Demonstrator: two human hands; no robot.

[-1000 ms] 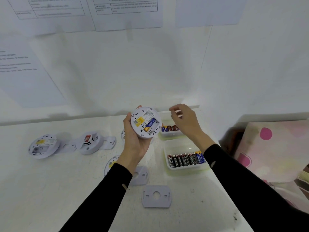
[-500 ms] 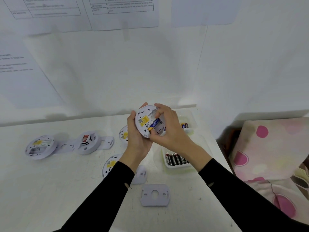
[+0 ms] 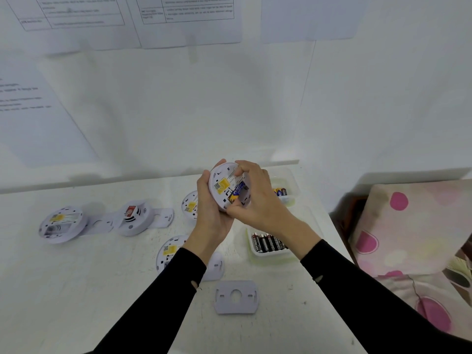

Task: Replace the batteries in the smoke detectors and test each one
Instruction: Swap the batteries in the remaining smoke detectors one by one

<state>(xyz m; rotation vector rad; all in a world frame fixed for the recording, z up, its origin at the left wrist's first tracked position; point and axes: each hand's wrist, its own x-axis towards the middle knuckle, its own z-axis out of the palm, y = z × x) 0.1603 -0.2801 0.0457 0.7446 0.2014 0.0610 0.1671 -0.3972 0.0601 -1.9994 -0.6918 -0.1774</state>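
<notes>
Right hand (image 3: 260, 203) covers part of detector (image 3: 220, 185); wall sheet (image 3: 189, 24) print blurred, top cropped.

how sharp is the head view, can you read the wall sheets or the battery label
Head view: light is soft and even, shadows faint; the wall sheets are too blurred to read, and wide-angle distortion slants their edges; the blue battery in the raised detector shows colour, no legible lettering.
</notes>
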